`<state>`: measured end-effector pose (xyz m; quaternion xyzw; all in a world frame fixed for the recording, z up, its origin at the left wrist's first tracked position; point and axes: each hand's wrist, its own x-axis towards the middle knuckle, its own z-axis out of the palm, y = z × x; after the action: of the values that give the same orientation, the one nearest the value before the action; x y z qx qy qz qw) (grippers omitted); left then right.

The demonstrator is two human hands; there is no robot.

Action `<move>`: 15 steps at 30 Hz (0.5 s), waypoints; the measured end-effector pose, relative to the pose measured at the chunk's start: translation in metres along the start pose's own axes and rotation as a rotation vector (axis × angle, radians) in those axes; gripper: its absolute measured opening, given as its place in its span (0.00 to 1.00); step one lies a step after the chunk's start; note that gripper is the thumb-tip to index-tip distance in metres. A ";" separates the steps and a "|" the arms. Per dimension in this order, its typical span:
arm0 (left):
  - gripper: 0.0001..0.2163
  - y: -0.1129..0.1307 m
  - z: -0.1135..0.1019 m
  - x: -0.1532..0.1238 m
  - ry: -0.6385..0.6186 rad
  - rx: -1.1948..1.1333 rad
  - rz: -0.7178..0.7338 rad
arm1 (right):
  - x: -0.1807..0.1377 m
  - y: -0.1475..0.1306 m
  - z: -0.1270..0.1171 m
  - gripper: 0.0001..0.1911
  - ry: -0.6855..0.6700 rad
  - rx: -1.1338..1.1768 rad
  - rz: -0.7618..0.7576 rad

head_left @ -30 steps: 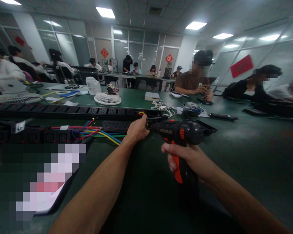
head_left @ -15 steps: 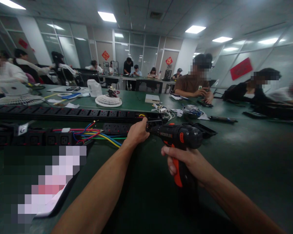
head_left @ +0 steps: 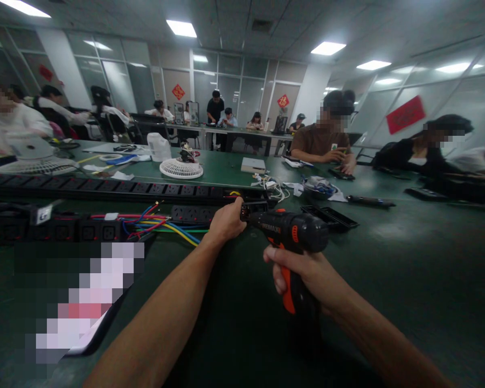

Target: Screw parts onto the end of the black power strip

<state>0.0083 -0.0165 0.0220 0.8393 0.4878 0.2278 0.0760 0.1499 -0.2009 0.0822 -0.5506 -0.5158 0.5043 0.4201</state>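
Both hands converge: the right hand [head_left: 307, 272] is wrapped around the drill [head_left: 297, 234] by its handle, barrel crosswise, nose pointing left — straight at the left hand [head_left: 226, 221], curled closed at the tip against the power strip [head_left: 194, 214], which runs leftward.

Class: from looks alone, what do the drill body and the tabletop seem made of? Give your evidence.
Drill: probably moulded plastic, black with orange grip parts, faint sheen on its rounded casing. Tabletop: apparently a dark green matte mat or laminate; it reflects ceiling lights only softly.
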 end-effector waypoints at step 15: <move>0.16 0.001 -0.003 -0.001 0.008 -0.028 0.032 | -0.002 -0.003 0.001 0.17 0.007 -0.020 0.018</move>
<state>0.0075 -0.0185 0.0245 0.8449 0.4714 0.2392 0.0824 0.1488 -0.2028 0.0850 -0.5611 -0.5144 0.5009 0.4118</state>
